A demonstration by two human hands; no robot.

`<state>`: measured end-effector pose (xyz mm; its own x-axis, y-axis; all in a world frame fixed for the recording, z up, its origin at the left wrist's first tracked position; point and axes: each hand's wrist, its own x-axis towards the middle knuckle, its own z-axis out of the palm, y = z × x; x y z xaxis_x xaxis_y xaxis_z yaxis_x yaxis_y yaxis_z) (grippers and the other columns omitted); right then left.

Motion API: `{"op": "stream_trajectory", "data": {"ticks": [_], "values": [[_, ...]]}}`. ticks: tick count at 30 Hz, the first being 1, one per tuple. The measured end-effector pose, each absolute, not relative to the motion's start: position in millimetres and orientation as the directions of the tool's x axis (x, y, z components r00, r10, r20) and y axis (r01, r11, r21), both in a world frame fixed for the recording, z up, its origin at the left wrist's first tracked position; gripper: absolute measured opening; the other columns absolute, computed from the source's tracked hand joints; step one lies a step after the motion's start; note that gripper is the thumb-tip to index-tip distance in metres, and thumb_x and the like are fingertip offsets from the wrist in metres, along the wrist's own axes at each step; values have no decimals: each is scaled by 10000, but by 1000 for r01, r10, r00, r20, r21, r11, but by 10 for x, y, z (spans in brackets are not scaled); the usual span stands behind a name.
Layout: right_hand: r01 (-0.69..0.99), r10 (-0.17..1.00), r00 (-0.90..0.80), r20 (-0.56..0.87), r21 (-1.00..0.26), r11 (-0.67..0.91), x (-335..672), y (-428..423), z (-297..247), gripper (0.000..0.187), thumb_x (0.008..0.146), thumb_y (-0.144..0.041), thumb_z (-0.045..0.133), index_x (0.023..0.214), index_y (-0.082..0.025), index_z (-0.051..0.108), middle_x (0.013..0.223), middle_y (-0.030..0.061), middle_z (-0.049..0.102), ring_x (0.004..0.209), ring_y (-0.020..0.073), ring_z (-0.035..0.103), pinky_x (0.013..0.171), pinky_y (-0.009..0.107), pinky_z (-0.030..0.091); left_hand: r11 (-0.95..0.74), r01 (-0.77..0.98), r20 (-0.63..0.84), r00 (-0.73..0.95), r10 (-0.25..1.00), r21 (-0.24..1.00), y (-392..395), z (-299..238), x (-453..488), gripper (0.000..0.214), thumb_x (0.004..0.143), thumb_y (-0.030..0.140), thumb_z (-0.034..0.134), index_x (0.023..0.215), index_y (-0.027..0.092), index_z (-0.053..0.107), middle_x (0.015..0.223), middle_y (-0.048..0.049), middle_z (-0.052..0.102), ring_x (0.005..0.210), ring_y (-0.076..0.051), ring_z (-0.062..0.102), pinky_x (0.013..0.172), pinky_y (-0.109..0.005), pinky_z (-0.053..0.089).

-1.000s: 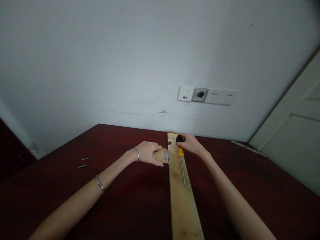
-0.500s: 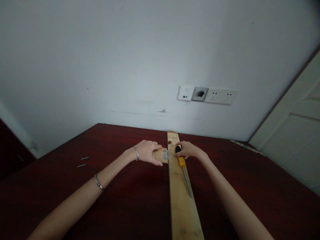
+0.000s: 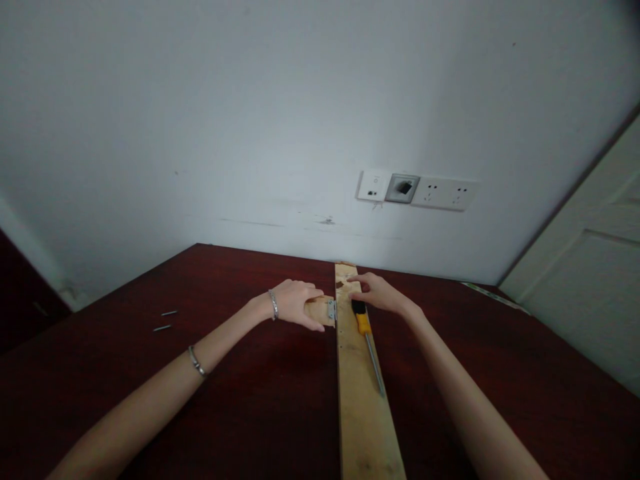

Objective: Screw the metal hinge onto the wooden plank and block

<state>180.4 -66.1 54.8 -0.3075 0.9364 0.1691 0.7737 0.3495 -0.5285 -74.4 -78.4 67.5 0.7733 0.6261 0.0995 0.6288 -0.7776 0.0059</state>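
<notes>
A long pale wooden plank [image 3: 363,400] lies on the dark red table [image 3: 250,373], running away from me to the wall. My left hand [image 3: 295,303] is closed round a small wooden block [image 3: 317,311] pressed against the plank's left edge. A small metal hinge [image 3: 331,310] joins block and plank. A screwdriver [image 3: 367,340] with a black and yellow handle lies loose on the plank, its shaft pointing towards me. My right hand [image 3: 377,293] hovers just beyond the handle, fingers spread and pointing left over the plank, holding nothing.
Two small screws [image 3: 165,321] lie on the table at the left. A row of wall sockets [image 3: 417,191] sits on the white wall behind. A pale door [image 3: 585,280] stands at the right, with a thin strip [image 3: 493,295] along the table's far right edge.
My right hand brought the screwdriver towards me along the plank, laid it down and let go, then lifted away towards the hinge. My left hand stayed on the block.
</notes>
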Motion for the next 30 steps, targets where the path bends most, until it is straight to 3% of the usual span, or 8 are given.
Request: {"op": "stream_trajectory", "data": {"ticks": [4,7,15,30], "values": [[690,870,-345,352,-534,489,1724,-700,640,216,838,-275,592,986,-180,717,1210,122,528,1107,210,545,902,353,471,-779,627,103,774,624,5,-788,679,-749,686,639,757,583,1069,224,615,925,-33,653,813,-216,638,648,-268,441],[665,794,-422,436,-447,599,1665,-764,694,135,823,-254,620,858,-199,738,1185,105,518,1114,226,529,947,406,441,-772,635,101,768,632,5,-788,678,-752,688,635,756,587,1075,227,609,934,-32,650,812,-215,637,654,-269,443],[640,724,-591,356,-339,690,1508,-908,766,120,817,-189,618,824,-208,737,1169,90,519,1152,232,501,1004,399,391,-759,650,101,756,646,-11,-785,668,-744,691,629,749,600,1074,221,600,967,-43,652,848,-230,640,668,-280,461],[662,736,-629,249,-324,676,1399,-974,810,147,828,-165,589,834,-181,735,1043,88,593,973,198,585,918,361,450,-758,652,73,757,649,-19,-827,695,-698,700,622,738,618,1087,215,589,994,-54,653,891,-243,638,679,-293,477]]}}
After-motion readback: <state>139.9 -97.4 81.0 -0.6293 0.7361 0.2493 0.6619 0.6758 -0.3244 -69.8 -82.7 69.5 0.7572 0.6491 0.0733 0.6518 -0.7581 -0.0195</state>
